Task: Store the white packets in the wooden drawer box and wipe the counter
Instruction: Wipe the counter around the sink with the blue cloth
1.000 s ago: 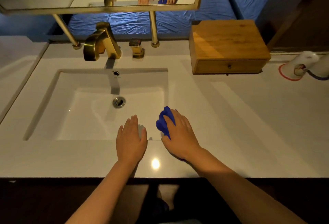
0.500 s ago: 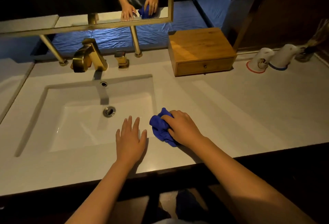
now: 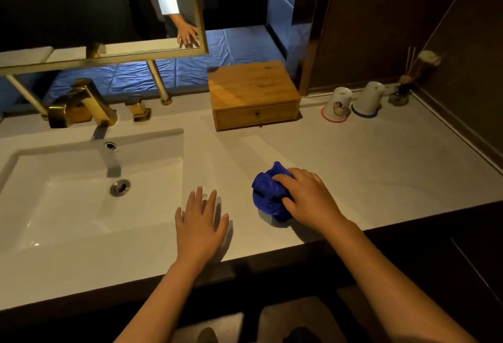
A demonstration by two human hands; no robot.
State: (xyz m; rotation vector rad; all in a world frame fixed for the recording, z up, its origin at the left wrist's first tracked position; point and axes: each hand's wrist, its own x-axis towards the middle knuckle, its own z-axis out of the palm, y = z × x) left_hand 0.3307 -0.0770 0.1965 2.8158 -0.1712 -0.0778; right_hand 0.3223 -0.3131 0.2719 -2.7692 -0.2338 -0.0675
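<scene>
**Near front edge of surface: wipe stroke heading right**

Head view: right hand [image 3: 309, 197] is clenched on the bunched blue cloth [image 3: 268, 195], pressed to the white surface [image 3: 381, 168]. Against half a second ago, the cloth sits farther right of the sink [image 3: 89, 192]. Left hand [image 3: 200, 224] lies flat, fingers spread, holding nothing. Wooden drawer box [image 3: 254, 94] shut; no white packets visible, probably stored. Judgement: wiping underway, right stretch remaining.

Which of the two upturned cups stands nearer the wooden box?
The red-rimmed cup, printed with a figure; the blue-rimmed cup stands farther from the wooden drawer box.
</scene>
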